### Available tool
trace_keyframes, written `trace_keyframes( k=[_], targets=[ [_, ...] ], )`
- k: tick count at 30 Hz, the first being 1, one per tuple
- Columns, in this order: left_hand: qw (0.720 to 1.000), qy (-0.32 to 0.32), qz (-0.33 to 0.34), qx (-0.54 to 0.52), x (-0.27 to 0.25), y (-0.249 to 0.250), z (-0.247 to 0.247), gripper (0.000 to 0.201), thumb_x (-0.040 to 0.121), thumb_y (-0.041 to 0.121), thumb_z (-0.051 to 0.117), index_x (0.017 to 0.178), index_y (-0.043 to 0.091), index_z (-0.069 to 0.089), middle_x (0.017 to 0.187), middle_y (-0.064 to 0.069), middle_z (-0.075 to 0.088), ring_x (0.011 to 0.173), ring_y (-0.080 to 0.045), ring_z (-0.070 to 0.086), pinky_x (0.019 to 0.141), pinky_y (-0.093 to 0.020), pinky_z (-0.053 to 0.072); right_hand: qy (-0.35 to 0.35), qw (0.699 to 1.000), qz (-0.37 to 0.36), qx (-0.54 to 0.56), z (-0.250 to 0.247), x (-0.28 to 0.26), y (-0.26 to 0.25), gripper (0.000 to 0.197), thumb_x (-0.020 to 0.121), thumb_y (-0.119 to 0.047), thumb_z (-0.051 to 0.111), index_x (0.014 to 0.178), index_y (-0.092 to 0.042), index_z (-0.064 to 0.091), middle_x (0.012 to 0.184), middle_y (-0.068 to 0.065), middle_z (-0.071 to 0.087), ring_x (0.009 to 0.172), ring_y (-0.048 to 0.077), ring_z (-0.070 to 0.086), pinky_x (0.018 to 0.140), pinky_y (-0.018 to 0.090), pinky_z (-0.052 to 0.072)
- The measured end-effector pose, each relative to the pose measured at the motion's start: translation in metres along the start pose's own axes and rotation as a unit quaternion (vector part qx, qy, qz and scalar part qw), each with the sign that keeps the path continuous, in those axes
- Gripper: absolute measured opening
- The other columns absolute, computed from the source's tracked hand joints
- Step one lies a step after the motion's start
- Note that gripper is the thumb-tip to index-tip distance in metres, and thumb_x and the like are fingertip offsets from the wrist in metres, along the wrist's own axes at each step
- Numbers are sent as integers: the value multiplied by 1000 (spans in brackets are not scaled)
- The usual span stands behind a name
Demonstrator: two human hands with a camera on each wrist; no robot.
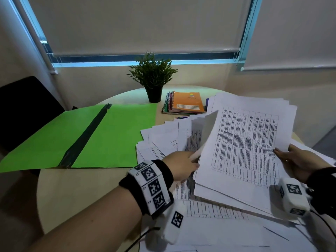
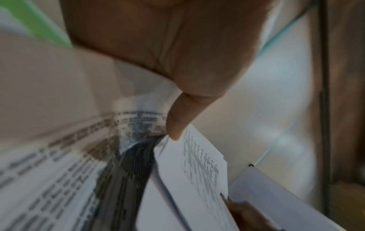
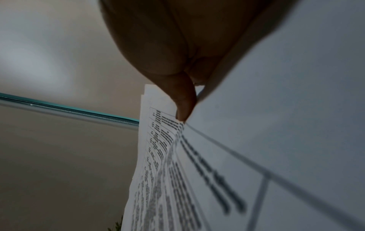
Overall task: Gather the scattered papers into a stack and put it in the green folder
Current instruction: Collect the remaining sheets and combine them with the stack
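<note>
Papers (image 1: 243, 142) mid-gather: right hand (image 1: 300, 160) and left hand (image 1: 181, 164) each pinch the lifted sheaf's edges above loose sheets on the tabletop (image 1: 91, 193); next, square it, then move to the open green folder (image 1: 112, 135).

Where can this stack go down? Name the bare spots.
Free: both panels of the open green folder, and the bare table between the folder's near edge and the left forearm. Crowded: loose papers cover the right side; spiral notebooks and potted plant fill the back.

Potted plant (image 1: 153, 77) sitting at counter's (image 1: 87, 188) far edge — spiral notebooks (image 1: 185, 103) stacking just beside it, black chair (image 1: 25, 106) standing left.
</note>
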State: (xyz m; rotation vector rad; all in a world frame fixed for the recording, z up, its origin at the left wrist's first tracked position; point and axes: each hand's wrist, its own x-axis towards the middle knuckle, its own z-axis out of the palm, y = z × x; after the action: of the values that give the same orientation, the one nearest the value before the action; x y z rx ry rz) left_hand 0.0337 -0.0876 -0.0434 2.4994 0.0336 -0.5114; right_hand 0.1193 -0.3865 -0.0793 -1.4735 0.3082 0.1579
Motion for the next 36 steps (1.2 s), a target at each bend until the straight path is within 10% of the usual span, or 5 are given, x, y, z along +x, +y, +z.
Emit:
trace_keyframes(
  k=[11, 26, 28, 36],
  targets=[
    [965, 84, -104, -225, 34, -17, -21, 49, 96, 33, 51, 131, -2, 51, 135, -18, 53, 125, -32, 51, 106, -37, 41, -15, 1000, 0, 10, -4, 6, 4, 29, 97, 5, 36, 86, -16, 53, 50, -12, 65, 40, -7, 56, 33, 5, 37],
    [977, 47, -74, -192, 31, 5, 4, 38, 96, 20, 49, 123, -6, 55, 129, -21, 57, 120, -32, 54, 93, -31, 45, -59, 998, 4, 22, -8, 10, 8, 40, 96, 6, 34, 73, -10, 63, 64, 0, 72, 43, -1, 62, 35, 11, 45],
    [973, 66, -86, -203, 29, 0, 4, 40, 96, 24, 50, 123, -5, 55, 128, -20, 58, 119, -32, 55, 95, -32, 45, -79, 997, 3, 14, -11, 16, 10, 56, 95, 5, 36, 60, -17, 74, 85, 2, 69, 49, 3, 65, 43, 14, 51],
    [914, 238, -69, -322, 25, -44, -31, 38, 79, 20, 75, 110, 0, 66, 114, -14, 68, 102, -26, 65, 97, -39, 49, -38, 999, 4, 24, -13, 19, 9, 49, 95, 6, 37, 68, -15, 72, 67, -8, 72, 51, -2, 64, 47, 7, 49]
  ],
)
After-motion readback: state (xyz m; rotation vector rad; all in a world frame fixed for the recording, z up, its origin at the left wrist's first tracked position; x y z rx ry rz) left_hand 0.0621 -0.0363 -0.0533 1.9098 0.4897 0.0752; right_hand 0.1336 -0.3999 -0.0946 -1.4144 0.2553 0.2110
